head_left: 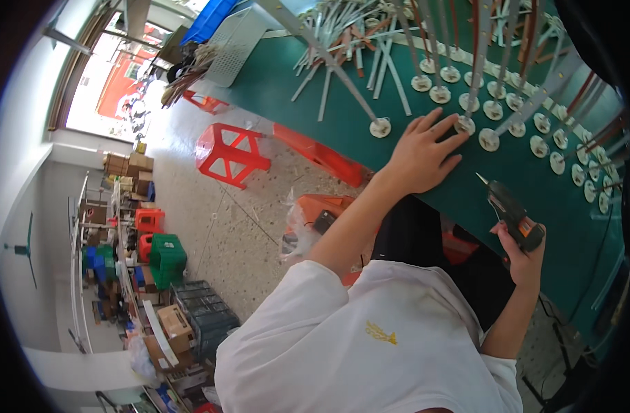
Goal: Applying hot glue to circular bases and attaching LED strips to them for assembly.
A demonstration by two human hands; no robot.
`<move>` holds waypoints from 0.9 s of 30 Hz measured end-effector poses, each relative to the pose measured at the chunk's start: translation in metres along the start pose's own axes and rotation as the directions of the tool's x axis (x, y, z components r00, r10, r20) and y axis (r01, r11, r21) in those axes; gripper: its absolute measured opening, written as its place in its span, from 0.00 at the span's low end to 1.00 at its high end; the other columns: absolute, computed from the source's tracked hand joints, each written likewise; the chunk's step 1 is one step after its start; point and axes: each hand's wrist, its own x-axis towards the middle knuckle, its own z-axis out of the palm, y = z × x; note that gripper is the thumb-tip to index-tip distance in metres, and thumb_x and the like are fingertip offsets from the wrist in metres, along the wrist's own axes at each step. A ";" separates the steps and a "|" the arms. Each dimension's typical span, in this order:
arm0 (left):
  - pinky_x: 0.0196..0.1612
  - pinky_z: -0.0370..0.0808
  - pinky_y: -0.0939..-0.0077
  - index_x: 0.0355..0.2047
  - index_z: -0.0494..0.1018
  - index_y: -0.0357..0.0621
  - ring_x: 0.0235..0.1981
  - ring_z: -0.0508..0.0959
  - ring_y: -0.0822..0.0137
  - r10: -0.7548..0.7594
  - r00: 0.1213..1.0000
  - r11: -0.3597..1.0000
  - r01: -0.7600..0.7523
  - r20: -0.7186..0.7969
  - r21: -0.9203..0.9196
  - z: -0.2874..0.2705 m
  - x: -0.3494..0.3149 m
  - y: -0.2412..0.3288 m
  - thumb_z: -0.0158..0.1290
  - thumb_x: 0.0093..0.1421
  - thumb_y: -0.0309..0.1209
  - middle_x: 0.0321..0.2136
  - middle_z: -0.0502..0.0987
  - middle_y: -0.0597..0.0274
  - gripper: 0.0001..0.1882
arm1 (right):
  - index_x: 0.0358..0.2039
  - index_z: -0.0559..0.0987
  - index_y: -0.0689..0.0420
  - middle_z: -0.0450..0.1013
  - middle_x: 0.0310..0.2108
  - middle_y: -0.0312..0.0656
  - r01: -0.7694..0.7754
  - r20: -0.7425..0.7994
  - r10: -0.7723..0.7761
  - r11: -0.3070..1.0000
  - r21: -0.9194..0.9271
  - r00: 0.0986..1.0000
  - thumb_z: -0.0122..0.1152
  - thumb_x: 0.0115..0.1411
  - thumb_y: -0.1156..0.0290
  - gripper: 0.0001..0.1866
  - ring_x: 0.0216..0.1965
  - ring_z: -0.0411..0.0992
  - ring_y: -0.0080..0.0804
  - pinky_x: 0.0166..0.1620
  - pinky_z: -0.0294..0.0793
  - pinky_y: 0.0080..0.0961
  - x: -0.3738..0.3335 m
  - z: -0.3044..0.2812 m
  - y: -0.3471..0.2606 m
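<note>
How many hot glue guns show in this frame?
1: a hot glue gun in the person's right hand, near the edge of the green tabletop. Others could be hidden in the background clutter.

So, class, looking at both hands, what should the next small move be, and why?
Probably ease the gun-shaped tool nearer the round white base by the left hand. The right hand grips the tool, its nozzle points roughly toward the bases but is apart from them, and the left fingers are spread beside that base.
</note>
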 end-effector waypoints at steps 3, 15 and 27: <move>0.64 0.64 0.48 0.57 0.75 0.54 0.65 0.65 0.43 -0.013 0.999 0.998 0.011 -0.033 -0.068 -0.008 -0.009 0.000 0.56 0.62 0.35 0.62 0.69 0.52 0.22 | 0.38 0.79 0.64 0.78 0.31 0.41 -0.018 0.032 0.020 0.998 -0.067 0.999 0.63 0.58 0.78 0.07 0.35 0.75 0.24 0.42 0.73 0.25 0.002 0.004 -0.001; 0.61 0.67 0.51 0.53 0.75 0.47 0.62 0.68 0.42 -0.244 0.939 0.966 0.258 -0.243 0.027 -0.052 -0.091 0.000 0.63 0.55 0.31 0.62 0.67 0.46 0.24 | 0.37 0.80 0.64 0.78 0.31 0.41 -0.019 0.013 0.020 0.999 -0.049 1.000 0.62 0.59 0.77 0.07 0.32 0.74 0.24 0.40 0.72 0.25 0.008 0.008 -0.014; 0.69 0.54 0.44 0.68 0.64 0.65 0.72 0.48 0.33 -0.379 0.920 0.901 0.343 0.100 0.266 -0.065 -0.073 -0.023 0.60 0.58 0.51 0.70 0.52 0.34 0.38 | 0.29 0.80 0.66 0.76 0.22 0.38 0.001 -0.029 -0.002 1.000 -0.019 1.000 0.65 0.54 0.76 0.06 0.24 0.70 0.19 0.29 0.68 0.19 0.008 0.018 -0.023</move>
